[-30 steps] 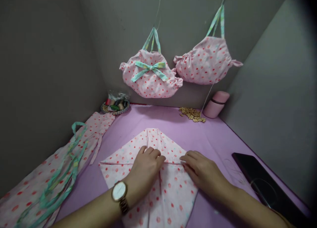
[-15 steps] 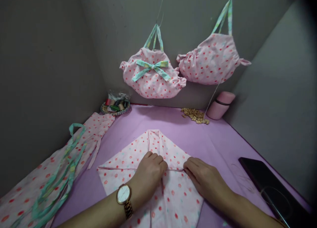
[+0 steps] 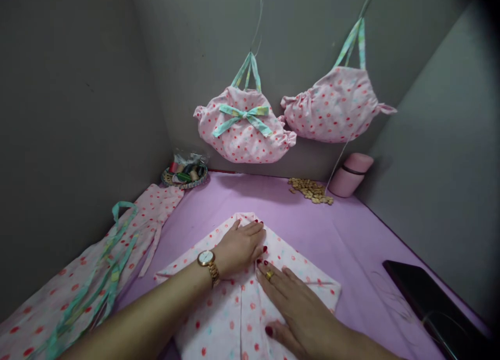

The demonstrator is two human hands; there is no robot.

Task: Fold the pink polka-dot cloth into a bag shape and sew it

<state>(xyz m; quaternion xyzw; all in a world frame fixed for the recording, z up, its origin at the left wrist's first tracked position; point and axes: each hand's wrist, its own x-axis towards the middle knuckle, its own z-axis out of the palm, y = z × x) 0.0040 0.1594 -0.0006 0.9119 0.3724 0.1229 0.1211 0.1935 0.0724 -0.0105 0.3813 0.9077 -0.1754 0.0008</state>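
A pale pink cloth (image 3: 219, 318) with red and blue spots lies folded on the table, its top narrowing to a blunt point. Across the upper middle of it rests my left hand (image 3: 244, 245), a gold watch (image 3: 206, 258) on the wrist and the fingers laid over the fabric. My right hand (image 3: 291, 300) lies flat on the cloth just below and to the right, its thumb spread apart and a ring on one finger. The fingertips of both hands are close together near the central fold. Neither hand grips anything that I can see.
Two spotted cloth bags (image 3: 253, 146) hang at the back wall. Peanuts (image 3: 310, 189) and a pink flask (image 3: 349, 176) sit behind. A sewing basket (image 3: 185, 177), spotted fabric (image 3: 58, 292) and green straps (image 3: 78, 302) are left; a dark phone-like slab (image 3: 422, 292) is right.
My right hand has let go of the cloth's right side and moved left to lie flat by the centre. My left hand has slid up, its fingers straightened. The right corner is now spread out.
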